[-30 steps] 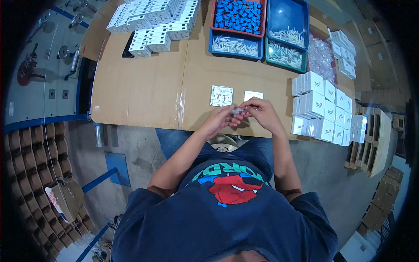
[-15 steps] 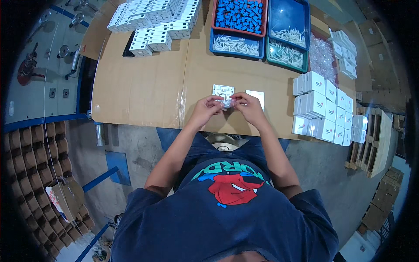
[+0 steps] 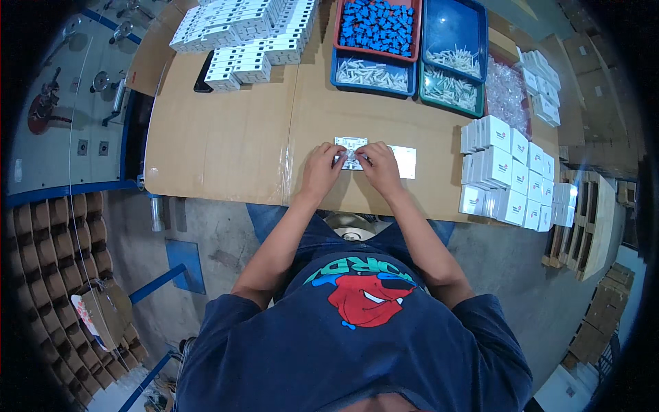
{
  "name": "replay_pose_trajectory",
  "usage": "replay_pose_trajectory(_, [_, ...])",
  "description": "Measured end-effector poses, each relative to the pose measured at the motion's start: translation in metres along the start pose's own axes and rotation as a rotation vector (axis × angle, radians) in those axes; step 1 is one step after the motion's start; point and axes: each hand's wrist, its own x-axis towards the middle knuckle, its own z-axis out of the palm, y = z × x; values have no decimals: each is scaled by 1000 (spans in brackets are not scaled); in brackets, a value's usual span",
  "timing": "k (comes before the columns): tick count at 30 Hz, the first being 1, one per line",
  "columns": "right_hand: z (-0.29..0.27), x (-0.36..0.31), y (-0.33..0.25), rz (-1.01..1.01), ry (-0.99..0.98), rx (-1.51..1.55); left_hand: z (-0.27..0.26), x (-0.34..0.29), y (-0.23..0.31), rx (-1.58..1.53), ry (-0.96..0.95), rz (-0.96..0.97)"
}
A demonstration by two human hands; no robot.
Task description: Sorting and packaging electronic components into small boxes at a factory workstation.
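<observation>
A small white open housing (image 3: 351, 141) with fittings inside lies on the cardboard-covered table in front of me. My left hand (image 3: 320, 169) is at its left edge, thumb and fingertips pinched together over it. From the other side my right hand (image 3: 380, 167) reaches over it with a similar pinch. Something small and clear seems to sit between the fingertips, but the fingers mostly hide it. Close beside my right hand lies a flat white cover plate (image 3: 406, 163), partly behind the fingers.
Stacked white housings (image 3: 237, 65) stand at far left by a dark flat object (image 3: 202, 74). Far off are a red tray (image 3: 417, 49) of blue parts and a blue tray (image 3: 333, 71) of pale pins. White boxed units (image 3: 501, 161) and a bin of clear plastic pieces (image 3: 506, 93) occupy the right.
Both hands have come down over the housing, and their fingertips now point at its middle. The clear piece that showed between them is mostly covered. More of the cover plate shows.
</observation>
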Motion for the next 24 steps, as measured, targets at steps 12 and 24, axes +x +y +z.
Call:
replay_pose_trajectory(12, [-4,-1,-1,38,-39,-143,-4,-3,-7,248,83,291])
replay_pose_trajectory(24, [-9,-1,1,1,-53,-120,-2,-1,-12,329,2,244])
